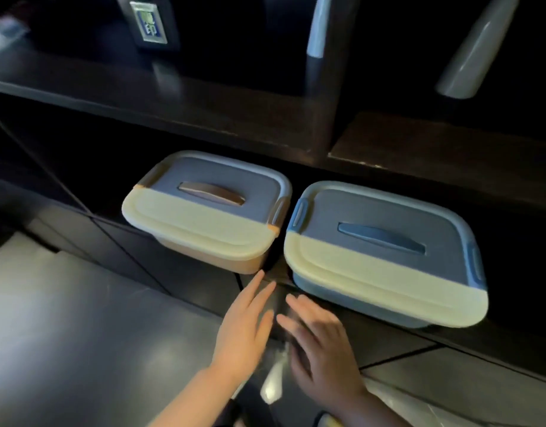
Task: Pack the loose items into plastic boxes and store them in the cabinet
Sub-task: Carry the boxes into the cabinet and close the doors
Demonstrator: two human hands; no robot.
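Two lidded plastic boxes stand side by side on the lower shelf of a dark cabinet (160,109). The left box (204,211) has an orange body and a brown lid handle. The right box (385,254) has a blue body and a blue lid handle, and it juts over the shelf's front edge. Both lids are closed. My left hand (244,331) and my right hand (321,343) hover just below and in front of the gap between the boxes, fingers spread and straight, holding nothing. Both hands are slightly blurred.
An upper shelf holds a dark device with a small label (148,23) and two pale tall objects (319,26) (475,47). A vertical divider (330,97) splits the upper shelf. Grey floor tiles (80,334) lie below.
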